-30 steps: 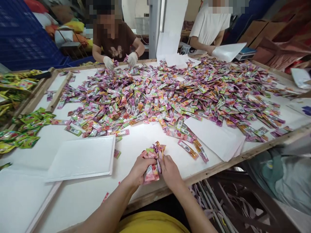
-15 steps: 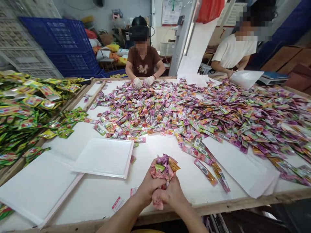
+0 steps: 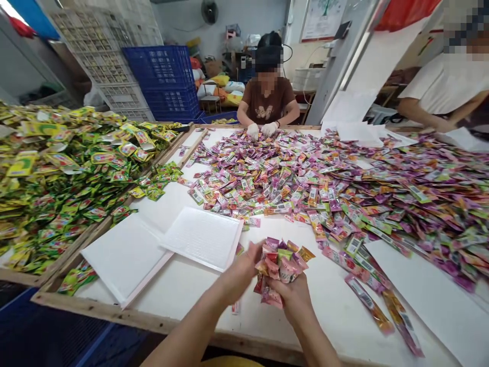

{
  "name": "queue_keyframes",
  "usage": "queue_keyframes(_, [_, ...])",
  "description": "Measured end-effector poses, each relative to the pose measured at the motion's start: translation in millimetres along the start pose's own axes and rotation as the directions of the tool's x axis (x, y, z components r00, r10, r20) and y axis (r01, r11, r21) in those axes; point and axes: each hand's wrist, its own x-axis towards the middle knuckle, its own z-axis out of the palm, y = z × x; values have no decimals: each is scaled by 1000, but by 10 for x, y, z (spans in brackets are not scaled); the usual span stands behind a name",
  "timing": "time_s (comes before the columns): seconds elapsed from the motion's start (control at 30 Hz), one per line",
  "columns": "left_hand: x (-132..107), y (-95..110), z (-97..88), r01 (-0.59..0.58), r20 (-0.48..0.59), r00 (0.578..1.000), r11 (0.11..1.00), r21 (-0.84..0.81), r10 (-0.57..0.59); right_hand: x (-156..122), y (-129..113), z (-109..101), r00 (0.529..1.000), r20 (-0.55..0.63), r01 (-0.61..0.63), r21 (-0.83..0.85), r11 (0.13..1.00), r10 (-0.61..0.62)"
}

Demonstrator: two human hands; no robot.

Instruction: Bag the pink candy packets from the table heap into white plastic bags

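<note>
A bunch of slim stick packs (image 3: 284, 267), pink, purple, orange and green, is gathered upright between my two hands above the table's front part. My right hand (image 3: 294, 295) is closed round its lower right side, thumb across the front. My left hand (image 3: 242, 267) presses against the left side, slightly blurred, with its fingers partly hidden. Beyond the bunch spreads a wide heap of the same stick packs (image 3: 275, 178). Left of my hands lie two white padded envelopes, one bubble-textured envelope (image 3: 202, 237) overlapping another envelope (image 3: 126, 255).
Green and yellow packets (image 3: 76, 173) pile up left of a wooden divider (image 3: 110, 219). Another white envelope (image 3: 431, 295) and loose stick packs (image 3: 369, 303) lie at right. Opposite, a person in white gloves (image 3: 262, 131) handles packs; another person (image 3: 439, 102) works at far right. Blue crates (image 3: 164, 81) stand behind.
The view has swung left, so things sit further right in it. My left hand has shifted along the bunch and my grip has loosened; the bunch looks more spread.
</note>
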Motion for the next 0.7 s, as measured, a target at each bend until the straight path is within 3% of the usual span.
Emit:
queue_keyframes(0.03, [44,1,-142,-33,-121,991,986,163,53,39,10,-29,999,23,-31,71,997,29])
queue_keyframes(0.07, [91,-21,-288,-29,-265,955,935,355,130,72,25,-67,997,43,-65,138,988,60])
queue_keyframes(0.1, [137,-67,-430,32,-377,899,826,563,222,99,46,-112,995,53,-98,195,976,89])
queue_keyframes(0.13, [178,-133,-560,104,-423,864,725,681,273,117,71,-160,991,57,-129,241,962,118])
queue_keyframes(0.2, [223,-282,-779,248,-413,843,431,867,346,122,131,-260,984,64,-179,297,938,168])
queue_keyframes(0.27, [207,-376,-951,294,-331,876,155,943,351,80,188,-366,980,75,-201,324,924,187])
queue_keyframes(0.3, [184,-383,-1024,287,-297,891,81,954,344,43,207,-426,982,62,-188,335,923,178])
queue_keyframes(0.33, [159,-364,-1082,273,-287,895,88,958,340,-2,212,-492,986,38,-166,343,925,163])
queue_keyframes(0.4, [131,-288,-1113,252,-320,876,223,942,361,-100,163,-634,990,-37,-115,340,933,135])
queue_keyframes(0.47, [138,-239,-943,180,-303,848,302,936,436,-185,13,-767,989,-126,-38,317,948,82])
queue_keyframes(0.53, [153,-295,-530,9,-131,869,250,968,477,-229,-223,-859,973,-228,101,252,963,-43])
queue_keyframes(0.6, [180,-471,14,-149,44,941,293,945,336,-223,-463,-897,930,-293,265,111,958,-223])
queue_keyframes(0.67, [258,-706,471,-162,91,980,432,887,180,-181,-599,-900,900,-263,333,-96,938,-347])
queue_keyframes(0.7, [318,-814,613,-146,74,982,450,881,175,-156,-604,-900,900,-221,329,-221,918,-376])
